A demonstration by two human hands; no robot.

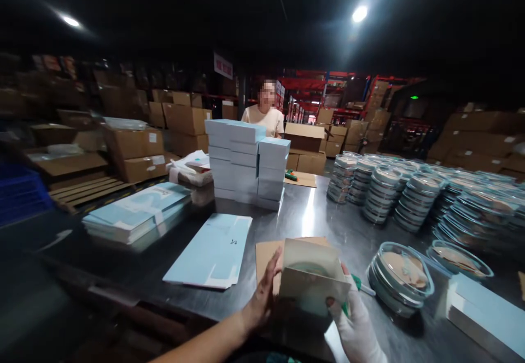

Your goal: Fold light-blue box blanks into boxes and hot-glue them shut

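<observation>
Head view puts the box point(305, 297) low in the middle, between our hands at the near edge of the table point(322, 218), its opening facing up and a sheet of cardboard point(264, 253) just behind it. Our left hand point(263, 293) lies along its left side, fingers stretched out and not curled round it. Our right hand point(356, 322), in a white glove, grips the right side with the thumb on the front wall; its other fingers are partly hidden. Something green point(356, 282) shows beside that hand, and we cannot tell whether we hold it too

The walls look like thin card, light, fairly stiff, but likely to dent under a hard pinch. A round shape shows dimly inside; if it is glass like the bowls point(404, 275) to the right, we expect most of the weight there, smooth, slippery and easy to chip. We do best to hold low on both side walls, palms flat, with support under the base, rather than by the rim. Flat cartons point(209, 251) lie to the left, stacked boxes point(233, 163) beyond them, and a co-worker point(262, 121) stands behind
</observation>
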